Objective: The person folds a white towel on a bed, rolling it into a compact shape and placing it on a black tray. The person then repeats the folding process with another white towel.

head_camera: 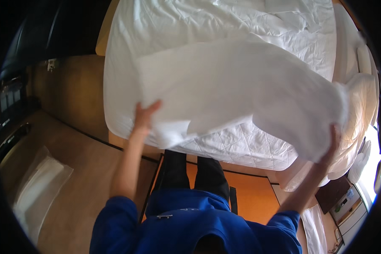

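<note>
A white cloth (209, 85), apparently a piece of bed linen, billows in the air above the mattress and is blurred by motion. At its left edge is my left hand (144, 116), with thumb and fingers spread in a V; whether it grips the edge is unclear. My right hand (331, 146) is shut on the cloth's right end, its fingers partly hidden. Beneath lies a mattress with a quilted white cover (241, 143). Rumpled white bedding (190, 19) covers the far part of the bed.
Pillows and thick white bedding (358, 98) are heaped at the right. Clear plastic packaging with white contents (44, 181) lies on the brown floor to the left. An orange panel (247, 193) is under my legs. White fabric (314, 225) lies at lower right, near a bright window (371, 162).
</note>
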A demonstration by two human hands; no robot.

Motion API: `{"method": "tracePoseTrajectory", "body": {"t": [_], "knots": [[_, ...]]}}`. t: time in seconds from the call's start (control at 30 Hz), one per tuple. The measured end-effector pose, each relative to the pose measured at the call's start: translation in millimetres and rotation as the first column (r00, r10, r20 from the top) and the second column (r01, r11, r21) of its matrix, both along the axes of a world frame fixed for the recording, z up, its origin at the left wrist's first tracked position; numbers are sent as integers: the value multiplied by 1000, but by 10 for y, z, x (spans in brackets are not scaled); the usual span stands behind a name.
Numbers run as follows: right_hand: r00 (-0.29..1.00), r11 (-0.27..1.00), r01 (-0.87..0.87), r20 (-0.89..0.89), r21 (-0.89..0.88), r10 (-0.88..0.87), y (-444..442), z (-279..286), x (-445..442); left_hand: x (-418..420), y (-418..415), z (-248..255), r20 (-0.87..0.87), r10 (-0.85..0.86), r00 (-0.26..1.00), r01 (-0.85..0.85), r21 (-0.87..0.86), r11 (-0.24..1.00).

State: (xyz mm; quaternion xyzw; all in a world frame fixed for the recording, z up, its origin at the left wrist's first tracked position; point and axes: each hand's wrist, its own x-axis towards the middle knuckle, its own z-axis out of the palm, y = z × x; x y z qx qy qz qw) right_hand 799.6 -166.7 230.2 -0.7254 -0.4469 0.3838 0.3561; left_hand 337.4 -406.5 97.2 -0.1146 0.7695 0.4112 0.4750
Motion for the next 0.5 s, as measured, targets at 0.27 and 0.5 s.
{"method": "tracePoseTrajectory", "body": {"t": [0.27, 0.5], "knots": [[985, 998, -37, -171, -59, 27, 371, -705, 1947, -1226, -295, 404, -588, -279, 759, 293, -74, 953], [980, 984, 159, 137, -82, -147, -270, -2014, 1445, 746, 38, -475, -761, -557, 332, 771, -121, 625]]}}
